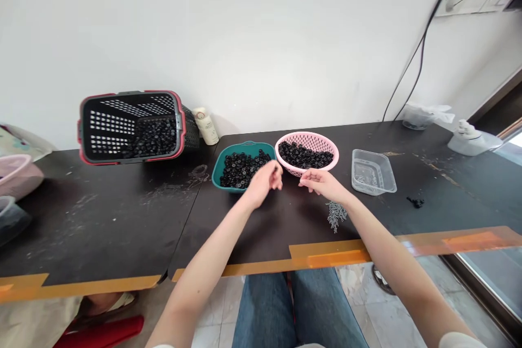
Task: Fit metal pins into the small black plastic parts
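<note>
The left hand [264,184] has its fingertips drawn in toward the thumb, just at the near rim of a teal basket [223,172]; whether they pinch a small piece, I cannot tell. The right hand [320,184] is loosely curved, its fingers slightly apart with nothing showing between them, just below the rim of a pink basket [324,144]. The hands are near each other, fingertips facing inward.

The teal basket, nearer the left hand, holds a heap of small black pieces [240,169]. The pink basket, nearer the right hand, sits just beside it and holds more black pieces [305,155].

Just toward the person from the right hand lies a narrow pile of grey screws [335,215], its long axis running roughly front to back. Farther right of that hand are a clear plastic tub [373,173] and a small clump of black bits [415,202]. Well left of the left hand, a red-rimmed black basket [179,125] lies on its side beside a small bottle [206,126]. All of this sits on a dark table [101,217].
</note>
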A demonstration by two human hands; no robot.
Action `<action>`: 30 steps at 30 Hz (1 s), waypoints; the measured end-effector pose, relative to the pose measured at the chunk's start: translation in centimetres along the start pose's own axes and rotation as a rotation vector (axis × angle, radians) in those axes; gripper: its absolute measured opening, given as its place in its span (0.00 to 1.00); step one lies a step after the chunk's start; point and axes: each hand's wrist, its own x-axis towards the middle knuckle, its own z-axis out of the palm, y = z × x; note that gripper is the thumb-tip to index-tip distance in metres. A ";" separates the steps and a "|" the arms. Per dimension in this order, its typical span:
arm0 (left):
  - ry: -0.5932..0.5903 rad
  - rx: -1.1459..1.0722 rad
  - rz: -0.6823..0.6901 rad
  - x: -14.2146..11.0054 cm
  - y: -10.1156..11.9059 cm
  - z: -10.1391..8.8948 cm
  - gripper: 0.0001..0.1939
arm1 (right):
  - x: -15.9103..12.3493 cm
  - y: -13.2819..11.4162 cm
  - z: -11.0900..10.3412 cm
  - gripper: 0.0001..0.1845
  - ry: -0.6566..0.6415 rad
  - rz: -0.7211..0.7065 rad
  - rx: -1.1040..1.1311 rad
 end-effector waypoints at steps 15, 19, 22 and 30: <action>0.145 -0.388 -0.351 -2.2 -6.0 0.4 0.15 | 0.2 0.8 3.2 0.13 0.289 -0.087 0.311; 0.143 -0.400 -0.346 -2.4 -6.6 0.4 0.13 | -0.3 1.0 3.4 0.11 0.263 -0.131 0.108; 0.147 -0.387 -0.323 -2.6 -7.3 0.5 0.12 | -0.5 0.9 3.4 0.09 0.237 -0.268 -0.223; 0.154 -0.246 -0.302 -2.8 -8.2 0.8 0.16 | -0.4 1.7 3.6 0.07 0.189 -0.270 -0.295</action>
